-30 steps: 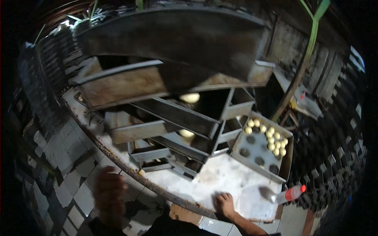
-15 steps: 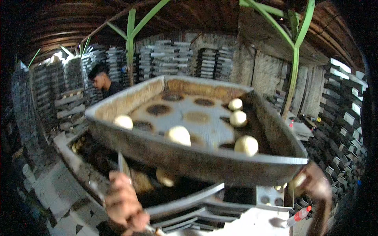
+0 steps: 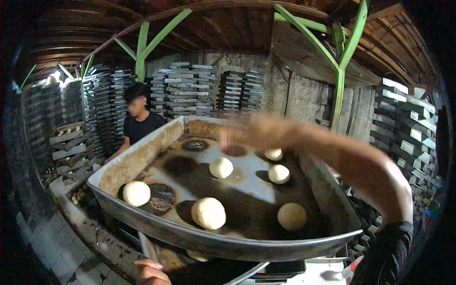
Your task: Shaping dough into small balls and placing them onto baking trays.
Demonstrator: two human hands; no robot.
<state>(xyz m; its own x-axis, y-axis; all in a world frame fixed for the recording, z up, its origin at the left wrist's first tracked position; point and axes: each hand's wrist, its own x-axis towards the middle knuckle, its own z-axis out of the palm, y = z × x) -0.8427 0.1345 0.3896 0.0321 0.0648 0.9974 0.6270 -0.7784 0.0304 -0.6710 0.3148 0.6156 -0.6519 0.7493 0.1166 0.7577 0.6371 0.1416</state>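
Observation:
A large, deep metal baking tray (image 3: 228,244) with stained, dark-ringed patches lies before me, resting above another tray. Several pale, round dough balls sit apart in it: one at the left (image 3: 137,194), one near the front rim (image 3: 209,213), one near the middle (image 3: 221,167), the others toward the right. My right hand (image 3: 242,134) reaches over the tray's far part, smeared by motion, so its fingers and anything in them are unclear. Low at the left, partly cut off, my left hand (image 3: 151,273) is closed with bent fingers beside the lower tray; what it grips is hidden.
Beneath is a lower tray with a dough ball (image 3: 197,255). A person in a dark shirt (image 3: 142,124) is beyond the tray at the left. Tall stacks of metal trays (image 3: 183,90) line the walls. A green post (image 3: 338,99) rises at the right.
My right hand has swung from beyond the tray's right side to over its far part. Another dough ball now lies near the tray's middle. My left hand sits lower in view.

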